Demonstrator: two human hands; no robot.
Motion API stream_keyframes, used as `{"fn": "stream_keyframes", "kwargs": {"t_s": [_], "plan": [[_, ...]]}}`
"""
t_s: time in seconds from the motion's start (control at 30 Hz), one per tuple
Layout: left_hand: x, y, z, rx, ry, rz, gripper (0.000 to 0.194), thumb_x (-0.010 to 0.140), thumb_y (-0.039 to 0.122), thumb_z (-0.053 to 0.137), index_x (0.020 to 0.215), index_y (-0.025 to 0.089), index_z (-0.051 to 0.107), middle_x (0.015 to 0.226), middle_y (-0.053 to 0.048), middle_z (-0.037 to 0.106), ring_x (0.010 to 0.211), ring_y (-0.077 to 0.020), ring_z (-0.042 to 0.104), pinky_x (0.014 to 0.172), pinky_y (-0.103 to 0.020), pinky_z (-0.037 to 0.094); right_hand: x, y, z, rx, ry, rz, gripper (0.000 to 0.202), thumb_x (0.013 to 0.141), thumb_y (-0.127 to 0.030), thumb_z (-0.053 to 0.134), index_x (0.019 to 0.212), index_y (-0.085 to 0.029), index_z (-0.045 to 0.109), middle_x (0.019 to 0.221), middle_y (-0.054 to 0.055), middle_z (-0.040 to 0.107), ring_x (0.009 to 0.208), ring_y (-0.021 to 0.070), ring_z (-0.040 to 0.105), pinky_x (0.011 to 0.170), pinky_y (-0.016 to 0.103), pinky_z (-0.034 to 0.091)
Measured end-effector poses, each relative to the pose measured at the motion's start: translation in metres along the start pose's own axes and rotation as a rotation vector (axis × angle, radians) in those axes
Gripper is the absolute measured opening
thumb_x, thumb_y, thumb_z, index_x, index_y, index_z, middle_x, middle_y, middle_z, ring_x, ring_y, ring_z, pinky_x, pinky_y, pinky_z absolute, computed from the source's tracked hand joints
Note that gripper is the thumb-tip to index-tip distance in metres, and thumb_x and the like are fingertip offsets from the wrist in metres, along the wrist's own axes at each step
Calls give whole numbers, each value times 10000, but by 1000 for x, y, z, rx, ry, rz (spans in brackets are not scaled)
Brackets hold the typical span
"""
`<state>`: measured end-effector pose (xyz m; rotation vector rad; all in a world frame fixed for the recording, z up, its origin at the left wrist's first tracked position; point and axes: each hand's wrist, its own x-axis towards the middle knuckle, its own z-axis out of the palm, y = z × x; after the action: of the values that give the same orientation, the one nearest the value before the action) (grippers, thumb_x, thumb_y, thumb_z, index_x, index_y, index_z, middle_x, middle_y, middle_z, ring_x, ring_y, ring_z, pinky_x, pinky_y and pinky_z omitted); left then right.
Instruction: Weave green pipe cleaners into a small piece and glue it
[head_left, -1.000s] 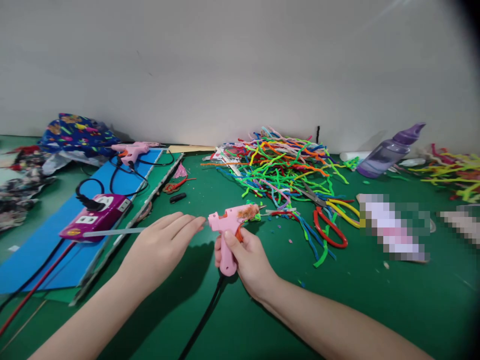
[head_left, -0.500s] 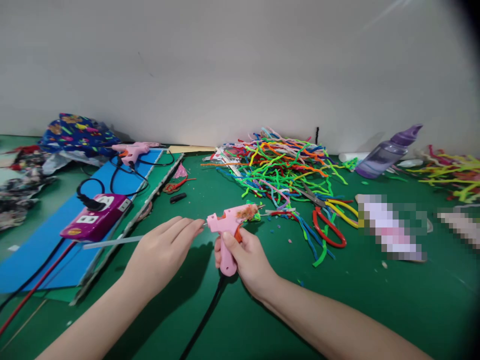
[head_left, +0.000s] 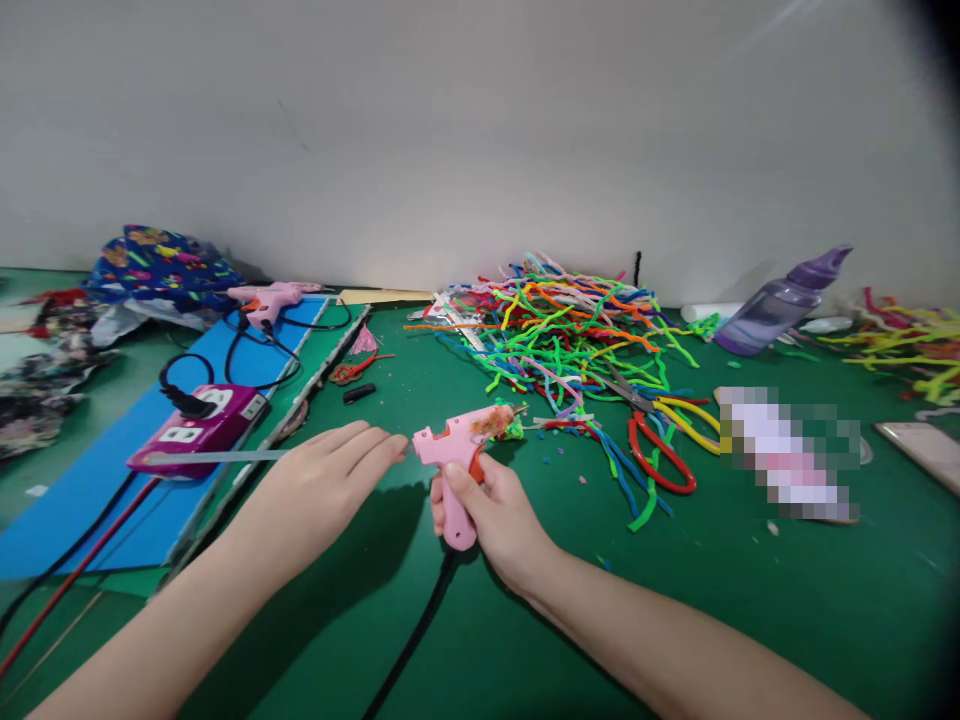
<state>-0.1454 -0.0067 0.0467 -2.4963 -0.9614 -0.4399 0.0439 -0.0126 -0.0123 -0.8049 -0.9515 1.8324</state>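
A pink hot glue gun is in my right hand, with fingers wrapped round its handle and its nozzle pointing right. Brown-orange residue coats the front of the barrel. My left hand is closed on a long translucent glue stick; its tail sticks out to the left over the power strip. The left fingertips are beside the rear of the gun, and they hide the front end of the stick. From the base of the handle a black cord runs down toward me.
Pipe cleaners lie heaped at the back, with red-and-yellow-handled scissors in front. A purple power strip and a second pink glue gun rest on a blue board. A purple bottle leans at the right.
The glue stick's tail has swung up and now lies more level across the power strip. My left hand has shifted slightly. The glue gun stays almost where it was.
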Motion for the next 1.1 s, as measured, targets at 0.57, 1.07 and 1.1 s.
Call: {"fn": "stream_keyframes", "kwargs": {"t_s": [0.57,1.07,1.1], "plan": [[2,16,8,-16,81,-297,298,835,223,594,1120,154,547,897,-58,677,792,-197,622,754,-341,492,0,-5,1,67,34,29,391,781,-507,611,881,-142,514,745,16,607,551,84,591,524,223,494],[4,20,2,-104,102,-314,72,853,183,561,910,172,604,874,-32,685,768,-153,624,702,-275,498,1,-2,1,21,52,-6,356,775,-483,624,834,-146,525,722,8,602,524,84,572,516,232,479],[4,20,2,-85,98,-303,76,849,177,564,912,164,605,878,-37,684,764,-156,620,698,-279,499,1,-3,1,18,52,-8,353,779,-480,622,829,-145,525,714,7,598,520,82,568,511,229,474]]}}
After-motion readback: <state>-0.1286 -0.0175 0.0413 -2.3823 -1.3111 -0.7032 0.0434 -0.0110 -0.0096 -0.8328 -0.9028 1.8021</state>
